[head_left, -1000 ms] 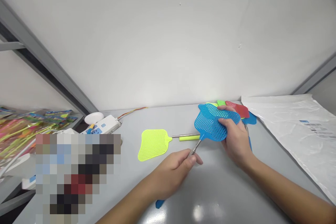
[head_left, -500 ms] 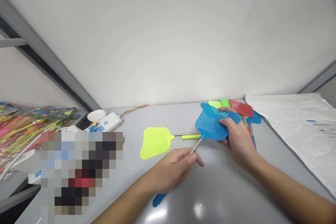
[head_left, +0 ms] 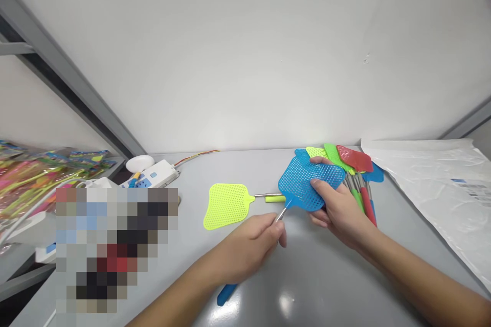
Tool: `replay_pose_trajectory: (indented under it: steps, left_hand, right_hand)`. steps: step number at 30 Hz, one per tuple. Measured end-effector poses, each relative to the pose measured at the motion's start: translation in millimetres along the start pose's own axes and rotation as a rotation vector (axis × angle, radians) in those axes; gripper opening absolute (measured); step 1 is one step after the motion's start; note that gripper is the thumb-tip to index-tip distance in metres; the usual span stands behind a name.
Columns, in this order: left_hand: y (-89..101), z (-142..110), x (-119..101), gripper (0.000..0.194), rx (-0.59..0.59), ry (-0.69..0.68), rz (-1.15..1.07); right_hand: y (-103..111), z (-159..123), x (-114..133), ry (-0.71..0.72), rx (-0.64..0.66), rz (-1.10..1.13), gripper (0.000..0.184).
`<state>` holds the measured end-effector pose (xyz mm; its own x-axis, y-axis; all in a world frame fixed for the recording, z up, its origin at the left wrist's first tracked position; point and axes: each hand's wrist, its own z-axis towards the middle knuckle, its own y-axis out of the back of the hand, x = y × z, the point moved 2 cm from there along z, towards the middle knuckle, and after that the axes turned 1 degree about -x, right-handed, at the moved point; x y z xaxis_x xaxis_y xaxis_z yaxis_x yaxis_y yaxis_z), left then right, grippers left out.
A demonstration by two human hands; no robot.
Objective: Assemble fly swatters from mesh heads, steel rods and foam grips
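Observation:
A blue fly swatter [head_left: 297,184] is held between both hands over the table. My right hand [head_left: 339,204] pinches its perforated head, thumb on top and fingers beneath. Around its metal shaft my left hand [head_left: 255,242] is closed, and the blue handle end sticks out below that wrist. Behind lies a yellow fly swatter [head_left: 227,205] on the table, its handle partly covered by the blue head. Past my right hand rests a pile of fly swatters, with a red one [head_left: 355,158] and a green one [head_left: 332,155] on show.
White plastic packaging [head_left: 433,184] covers the table's right side. At the left are a power strip [head_left: 155,174], a white round object [head_left: 140,164] and several bagged colourful items [head_left: 30,179]. A pixelated patch hides the lower left. A pale wall [head_left: 249,61] stands behind.
The blue swatter's head has shifted slightly left with my right hand, closer to my left hand. Less shaft shows between them, and more of the piled swatters' handles are visible.

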<state>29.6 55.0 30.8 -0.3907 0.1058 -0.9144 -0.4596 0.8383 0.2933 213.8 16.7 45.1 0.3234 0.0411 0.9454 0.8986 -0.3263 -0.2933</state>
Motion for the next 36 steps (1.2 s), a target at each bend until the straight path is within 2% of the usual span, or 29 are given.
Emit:
replay_pose_trajectory:
  steps: [3,5,8,12,15,17,19,22,25,28,32,36]
  left_hand:
    - [-4.0,-3.3,-6.9,0.039,-0.18,-0.026,0.353]
    - [-7.0,-5.7,-12.5,0.036,-0.249,0.011,0.579]
    - [-9.1,-7.8,-19.7,0.034,-0.261,0.118,0.794]
    - [-7.5,-9.1,-24.1,0.033,-0.256,0.167,0.82]
    - [-5.5,-11.2,-23.3,0.034,-0.273,0.09,0.63]
    - [-5.0,-12.0,-20.7,0.038,-0.248,0.021,0.394]
    - [-5.3,-10.8,-15.2,0.038,-0.192,0.013,0.114]
    - [-6.9,-5.1,-4.3,0.038,-0.108,0.063,-0.255]
    - [-9.6,1.1,1.8,0.037,-0.004,0.029,-0.508]
    - [-13.0,2.7,1.4,0.034,0.099,0.007,-0.653]
    - [-16.3,0.8,-1.9,0.035,0.141,0.012,-0.739]
    - [-15.7,-0.6,-2.7,0.033,0.169,-0.012,-0.757]
  right_hand:
    - [0.9,-0.2,1.5,0.001,0.021,-0.028,0.026]
    - [0.3,-0.6,1.7,0.004,0.029,-0.028,0.027]
    - [-1.7,-0.7,0.2,0.001,0.032,-0.025,0.027]
    - [-3.3,-1.6,-0.1,-0.009,0.001,-0.002,0.025]
    - [-3.3,-4.0,4.4,0.003,-0.052,0.029,0.021]
    - [-3.2,-4.9,8.3,0.039,-0.087,0.032,0.016]
    - [-3.8,-4.6,10.4,0.078,-0.093,0.024,0.016]
    - [-6.7,-3.5,5.8,0.021,-0.016,-0.015,0.03]
    - [-10.9,-5.5,-4.3,-0.077,0.107,-0.137,0.043]
    - [-14.2,-9.4,-13.0,-0.071,0.178,-0.276,0.052]
    - [-19.5,-14.5,-22.9,-0.067,0.234,-0.332,0.055]
    - [-20.8,-14.1,-21.5,-0.058,0.178,-0.254,0.049]
